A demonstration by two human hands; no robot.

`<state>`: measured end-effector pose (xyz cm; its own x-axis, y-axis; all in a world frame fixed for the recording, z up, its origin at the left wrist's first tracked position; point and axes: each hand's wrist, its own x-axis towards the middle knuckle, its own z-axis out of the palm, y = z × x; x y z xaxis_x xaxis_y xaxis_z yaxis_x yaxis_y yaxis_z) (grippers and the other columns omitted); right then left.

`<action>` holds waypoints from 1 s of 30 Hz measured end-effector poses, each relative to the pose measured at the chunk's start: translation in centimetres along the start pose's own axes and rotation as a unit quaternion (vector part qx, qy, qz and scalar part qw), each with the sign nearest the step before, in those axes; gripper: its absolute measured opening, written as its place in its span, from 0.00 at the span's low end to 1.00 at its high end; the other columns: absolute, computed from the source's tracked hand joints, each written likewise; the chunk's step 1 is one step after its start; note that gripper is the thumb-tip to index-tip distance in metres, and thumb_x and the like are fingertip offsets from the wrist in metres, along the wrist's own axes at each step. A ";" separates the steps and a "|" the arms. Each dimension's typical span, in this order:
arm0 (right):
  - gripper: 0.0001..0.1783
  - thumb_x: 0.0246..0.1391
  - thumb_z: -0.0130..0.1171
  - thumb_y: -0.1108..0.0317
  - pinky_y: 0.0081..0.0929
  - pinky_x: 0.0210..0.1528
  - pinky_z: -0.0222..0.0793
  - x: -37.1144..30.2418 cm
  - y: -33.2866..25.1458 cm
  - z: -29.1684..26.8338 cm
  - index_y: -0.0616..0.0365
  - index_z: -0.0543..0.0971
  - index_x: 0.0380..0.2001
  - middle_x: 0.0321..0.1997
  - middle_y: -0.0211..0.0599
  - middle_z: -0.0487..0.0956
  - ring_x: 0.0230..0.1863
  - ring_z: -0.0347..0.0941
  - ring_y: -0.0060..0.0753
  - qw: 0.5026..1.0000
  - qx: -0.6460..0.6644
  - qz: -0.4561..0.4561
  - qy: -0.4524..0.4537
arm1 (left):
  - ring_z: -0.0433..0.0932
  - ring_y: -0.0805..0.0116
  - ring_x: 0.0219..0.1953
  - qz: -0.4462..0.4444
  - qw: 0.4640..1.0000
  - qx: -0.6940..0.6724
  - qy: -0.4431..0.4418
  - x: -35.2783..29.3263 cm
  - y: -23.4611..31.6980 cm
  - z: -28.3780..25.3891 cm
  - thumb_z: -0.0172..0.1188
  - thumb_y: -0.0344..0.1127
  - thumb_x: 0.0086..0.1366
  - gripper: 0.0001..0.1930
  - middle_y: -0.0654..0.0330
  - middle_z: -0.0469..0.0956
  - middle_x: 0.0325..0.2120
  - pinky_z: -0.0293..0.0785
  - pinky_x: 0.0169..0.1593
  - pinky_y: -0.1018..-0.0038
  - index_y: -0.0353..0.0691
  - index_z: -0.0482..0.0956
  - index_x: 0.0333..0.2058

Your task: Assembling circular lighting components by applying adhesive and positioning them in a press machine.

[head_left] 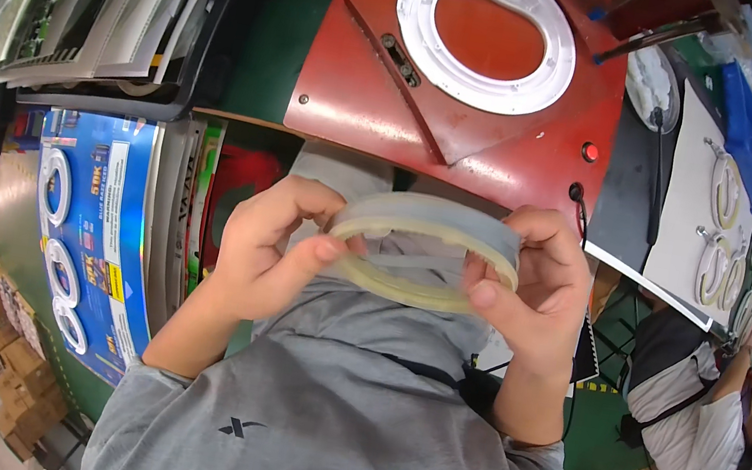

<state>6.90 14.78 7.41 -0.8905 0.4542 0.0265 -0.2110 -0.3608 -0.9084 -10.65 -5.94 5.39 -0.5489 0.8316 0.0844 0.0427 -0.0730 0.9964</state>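
Grey shirt point(354, 438); translucent ring point(429, 212) (milky, yellowish below) pinched by left fingers point(298, 262) and right fingers point(507, 310).

Your left forearm point(199, 325) and right forearm point(535, 398) reach forward, bare. Your left hand point(272, 238) and right hand point(545, 286) face each other before your torso point(349, 408), each pinching with 1 thumb point(292, 268) opposed to curled fingers point(307, 193).

Ring point(406, 293) is tinted pale yellow and milky grey. Panel point(346, 83) is coloured red, button point(590, 152) brighter red, oval frame point(414, 30) white, shirt point(347, 417) plain grey; blue sheet point(133, 206) is patterned yellow and white.
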 end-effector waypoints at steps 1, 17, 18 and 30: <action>0.24 0.54 0.72 0.84 0.23 0.50 0.75 -0.1 0.0 -0.2 0.67 0.74 0.52 0.45 0.37 0.82 0.48 0.79 0.23 1.000 0.010 -0.010 -0.021 | 0.82 0.70 0.38 -0.040 0.998 -0.051 -0.009 -0.1 -0.1 0.1 0.64 0.32 0.73 0.09 0.55 0.86 0.38 0.78 0.46 0.74 0.30 0.79 0.43; 0.24 0.61 0.69 0.80 0.14 0.28 0.73 -0.3 -1.3 1.5 0.71 0.75 0.59 0.45 0.42 0.84 0.28 0.78 0.17 0.983 -0.149 0.026 0.104 | 0.87 0.66 0.47 -0.086 0.985 -0.131 -0.073 0.4 -0.8 1.6 0.66 0.26 0.71 0.15 0.53 0.87 0.42 0.81 0.53 0.69 0.28 0.79 0.53; 0.24 0.61 0.69 0.79 0.14 0.32 0.73 -0.3 -1.4 1.1 0.71 0.76 0.60 0.46 0.42 0.84 0.31 0.79 0.18 0.984 -0.153 0.026 0.090 | 0.86 0.65 0.47 -0.065 0.987 -0.126 -0.078 0.6 -0.9 1.4 0.67 0.26 0.70 0.15 0.52 0.87 0.43 0.81 0.53 0.69 0.27 0.79 0.53; 0.22 0.54 0.77 0.71 0.20 0.44 0.72 0.8 -1.3 1.1 0.67 0.83 0.51 0.44 0.38 0.84 0.41 0.79 0.24 0.936 -0.331 -0.093 0.072 | 0.87 0.64 0.46 -0.019 0.989 -0.130 -0.069 0.5 -1.3 1.5 0.70 0.24 0.66 0.17 0.51 0.86 0.41 0.82 0.53 0.69 0.25 0.80 0.51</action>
<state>6.08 14.75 9.08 -0.7893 0.5815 0.1972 -0.0183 0.2987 -0.9542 -9.72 -4.55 4.17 -0.4267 0.9020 0.0653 -0.2017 -0.1653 0.9654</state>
